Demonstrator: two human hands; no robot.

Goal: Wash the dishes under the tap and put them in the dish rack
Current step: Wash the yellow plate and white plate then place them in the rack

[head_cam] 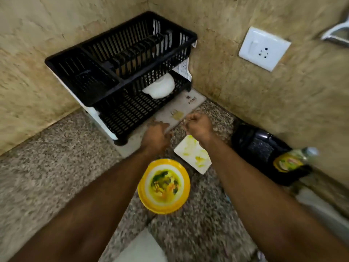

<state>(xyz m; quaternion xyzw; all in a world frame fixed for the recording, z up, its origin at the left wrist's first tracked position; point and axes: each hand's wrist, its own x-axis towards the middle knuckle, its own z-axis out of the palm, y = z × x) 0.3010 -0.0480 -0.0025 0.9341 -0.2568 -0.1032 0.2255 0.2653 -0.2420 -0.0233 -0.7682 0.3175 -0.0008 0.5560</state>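
The right hand (pixel 199 126) pinches a thin utensil (pixel 186 120), too blurred to identify. The left hand (pixel 155 138) is curled; whether it holds anything cannot be told. Just behind both hands stands the black dish rack (pixel 120 72). A stained white square plate (pixel 192 155) lies beneath the right wrist; a yellow bowl (pixel 164 186) sits between the forearms.

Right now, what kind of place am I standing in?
Most likely a home kitchen corner: a black two-tier dish rack stands against the wall on a speckled stone counter, with a dirty yellow bowl and a smeared white plate nearby.
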